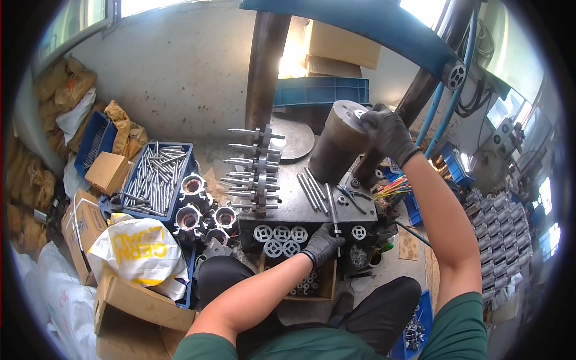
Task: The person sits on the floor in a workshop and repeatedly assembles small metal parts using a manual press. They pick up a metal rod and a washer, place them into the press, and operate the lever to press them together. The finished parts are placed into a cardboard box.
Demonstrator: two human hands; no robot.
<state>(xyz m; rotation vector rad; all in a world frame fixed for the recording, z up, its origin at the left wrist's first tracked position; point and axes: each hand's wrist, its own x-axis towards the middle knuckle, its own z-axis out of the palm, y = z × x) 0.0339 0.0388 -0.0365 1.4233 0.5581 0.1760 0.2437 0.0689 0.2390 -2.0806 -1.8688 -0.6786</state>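
Black-gloved hands [324, 245] [389, 132] partly hide a metal shaft [333, 210] and dark cylinder [338, 144]

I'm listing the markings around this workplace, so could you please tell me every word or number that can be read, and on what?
White bag: large yellow lettering, which I won't copy out.
Strapped cardboard box: print too small to read.
White sack at lower left: reddish marks, too blurred to read.

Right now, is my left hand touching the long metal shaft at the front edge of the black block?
Touching. The head view shows the left hand gripping the metal shaft toward its lower end, no gap visible.
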